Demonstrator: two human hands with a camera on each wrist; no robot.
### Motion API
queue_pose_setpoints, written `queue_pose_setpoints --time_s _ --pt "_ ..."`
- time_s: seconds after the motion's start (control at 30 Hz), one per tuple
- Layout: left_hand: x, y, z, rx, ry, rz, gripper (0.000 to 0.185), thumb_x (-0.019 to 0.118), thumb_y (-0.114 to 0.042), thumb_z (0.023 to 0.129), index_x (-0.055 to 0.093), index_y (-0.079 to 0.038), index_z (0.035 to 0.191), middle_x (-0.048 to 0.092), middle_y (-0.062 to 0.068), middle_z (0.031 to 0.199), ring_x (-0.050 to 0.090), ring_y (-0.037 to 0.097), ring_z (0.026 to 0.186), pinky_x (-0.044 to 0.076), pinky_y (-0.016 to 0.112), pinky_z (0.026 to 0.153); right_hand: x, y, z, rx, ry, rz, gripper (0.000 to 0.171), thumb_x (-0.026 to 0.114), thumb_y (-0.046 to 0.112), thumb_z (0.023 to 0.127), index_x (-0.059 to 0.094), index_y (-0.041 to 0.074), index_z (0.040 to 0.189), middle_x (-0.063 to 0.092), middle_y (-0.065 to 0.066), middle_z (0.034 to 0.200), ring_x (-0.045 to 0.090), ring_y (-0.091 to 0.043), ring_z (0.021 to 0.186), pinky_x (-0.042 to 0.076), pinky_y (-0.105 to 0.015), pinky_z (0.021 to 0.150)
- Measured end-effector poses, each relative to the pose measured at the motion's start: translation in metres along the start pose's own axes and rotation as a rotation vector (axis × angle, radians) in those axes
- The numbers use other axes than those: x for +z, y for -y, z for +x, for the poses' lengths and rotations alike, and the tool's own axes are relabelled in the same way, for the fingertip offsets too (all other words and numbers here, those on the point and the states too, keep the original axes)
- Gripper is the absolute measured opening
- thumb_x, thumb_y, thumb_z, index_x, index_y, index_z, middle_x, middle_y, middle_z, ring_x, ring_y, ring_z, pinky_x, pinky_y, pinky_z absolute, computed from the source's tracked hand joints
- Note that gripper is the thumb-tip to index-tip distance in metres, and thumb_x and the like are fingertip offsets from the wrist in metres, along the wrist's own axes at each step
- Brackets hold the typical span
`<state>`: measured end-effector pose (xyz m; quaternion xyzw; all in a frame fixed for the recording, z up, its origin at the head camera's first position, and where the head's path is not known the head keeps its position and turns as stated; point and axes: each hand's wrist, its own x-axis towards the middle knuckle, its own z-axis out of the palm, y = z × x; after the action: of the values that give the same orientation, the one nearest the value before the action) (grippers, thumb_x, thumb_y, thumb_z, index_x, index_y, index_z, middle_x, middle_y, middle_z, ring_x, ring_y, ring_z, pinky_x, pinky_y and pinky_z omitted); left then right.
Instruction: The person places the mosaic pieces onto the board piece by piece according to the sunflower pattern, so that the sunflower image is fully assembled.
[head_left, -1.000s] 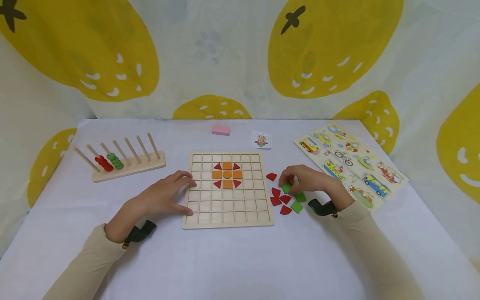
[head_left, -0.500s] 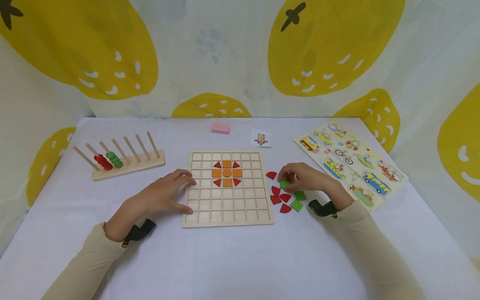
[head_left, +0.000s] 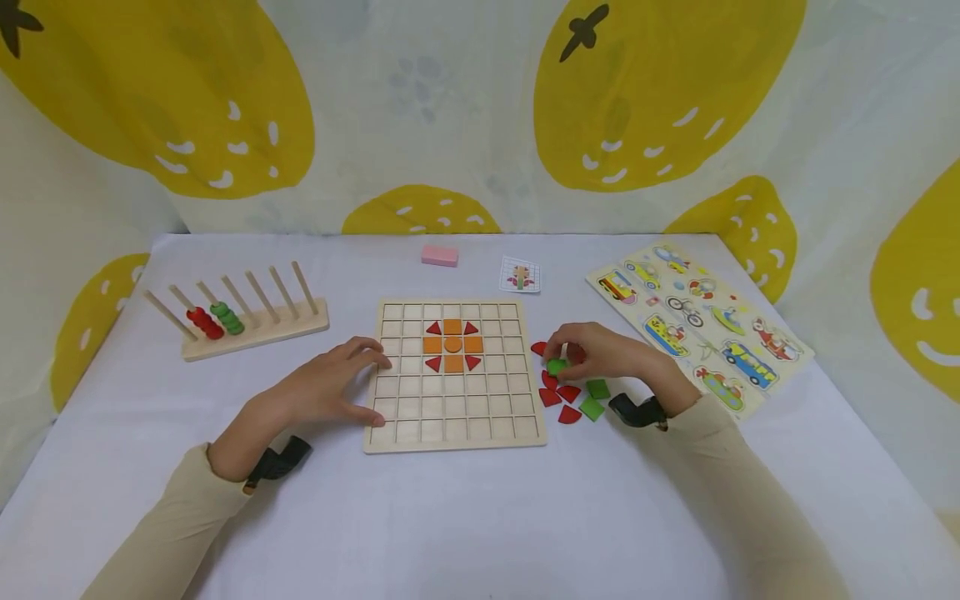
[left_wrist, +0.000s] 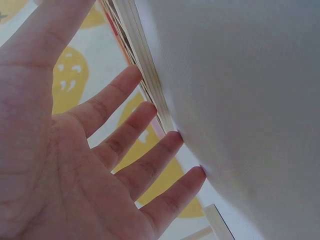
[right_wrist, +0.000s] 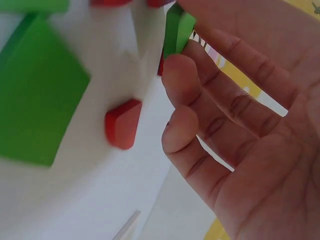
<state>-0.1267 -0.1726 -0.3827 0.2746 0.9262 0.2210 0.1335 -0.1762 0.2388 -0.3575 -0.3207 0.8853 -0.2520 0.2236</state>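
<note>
My left hand (head_left: 326,387) rests at the left edge of a wooden grid board (head_left: 408,408), thumb and fingers spread. In the left wrist view its fingertips (left_wrist: 175,137) touch the board's side. Orange tiles (head_left: 453,363) form a cross around an orange round piece (head_left: 453,343) on the board, with red triangles (head_left: 433,363) at its corners. Right of the board, my right hand (head_left: 603,354) pinches a green tile (head_left: 557,367) between thumb and fingers; the right wrist view shows this green tile (right_wrist: 179,27) edge-on. Below lie red quarter-circle pieces (head_left: 570,414) and green squares (head_left: 592,408).
A peg rack (head_left: 255,329) with red and green beads stands at the left. Behind the board lie a pink block (head_left: 439,256) and a small pattern card (head_left: 520,275). A vehicle picture puzzle (head_left: 697,325) lies at the right. A fruit-print cloth (head_left: 465,108) hangs behind.
My right hand has picked a green tile out of the pile and moved slightly left toward the board with it. The left hand has stayed at the board's edge.
</note>
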Motion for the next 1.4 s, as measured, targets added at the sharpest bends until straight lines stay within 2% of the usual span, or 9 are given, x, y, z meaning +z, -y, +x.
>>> queue_pose_setpoints --time_s 0.23,0.53,0.67,0.93,1.27,1.4 --pt "0.000 0.000 -0.001 0.001 0.004 -0.006 0.073 0.082 -0.048 0.074 0.054 -0.013 0.131 0.040 0.013 0.145 0.042 0.040 0.131 0.036 0.061 0.103 0.004 0.016 0.012 -0.089 0.027 0.019 0.025 0.074 0.007 0.085 0.066 0.002 0.108 0.062 -0.008 0.101 0.055 -0.021 0.083 0.049 -0.025 0.069" --pt "-0.001 -0.001 -0.001 0.006 0.003 0.002 0.072 0.081 -0.049 0.074 0.054 -0.013 0.131 0.040 0.013 0.145 0.041 0.040 0.131 0.037 0.060 0.103 0.014 0.040 0.031 -0.088 0.091 0.020 0.026 0.075 0.009 0.086 0.067 0.006 0.110 0.062 -0.004 0.102 0.055 -0.017 0.083 0.050 -0.025 0.072" --pt "-0.001 -0.001 -0.002 0.019 0.000 -0.003 0.072 0.081 -0.050 0.075 0.053 -0.012 0.130 0.040 0.014 0.144 0.042 0.041 0.130 0.037 0.061 0.102 0.018 0.049 0.040 -0.114 0.108 0.015 0.026 0.075 0.009 0.086 0.067 0.006 0.110 0.062 -0.004 0.103 0.055 -0.017 0.083 0.050 -0.025 0.072" --pt "-0.001 -0.001 -0.001 0.006 -0.001 -0.002 0.071 0.082 -0.048 0.074 0.054 -0.013 0.130 0.040 0.013 0.145 0.042 0.041 0.131 0.037 0.060 0.103 0.029 0.060 0.057 -0.167 0.134 0.009 0.024 0.073 0.009 0.087 0.067 0.007 0.111 0.061 -0.002 0.104 0.057 -0.018 0.087 0.052 -0.025 0.077" --pt "0.000 0.001 0.000 0.009 -0.004 0.004 0.072 0.082 -0.048 0.073 0.054 -0.014 0.130 0.040 0.013 0.145 0.041 0.040 0.132 0.037 0.060 0.103 0.041 0.072 0.070 -0.254 0.108 -0.044 0.021 0.074 0.008 0.086 0.068 0.006 0.106 0.060 -0.003 0.097 0.053 -0.013 0.079 0.047 -0.021 0.071" --pt "0.000 0.000 0.000 0.009 -0.005 0.005 0.072 0.082 -0.048 0.074 0.054 -0.014 0.130 0.040 0.013 0.145 0.041 0.039 0.132 0.037 0.060 0.103 0.045 0.076 0.073 -0.246 0.089 -0.050 0.022 0.073 0.008 0.086 0.067 0.005 0.108 0.060 -0.004 0.097 0.054 -0.015 0.082 0.047 -0.021 0.072"
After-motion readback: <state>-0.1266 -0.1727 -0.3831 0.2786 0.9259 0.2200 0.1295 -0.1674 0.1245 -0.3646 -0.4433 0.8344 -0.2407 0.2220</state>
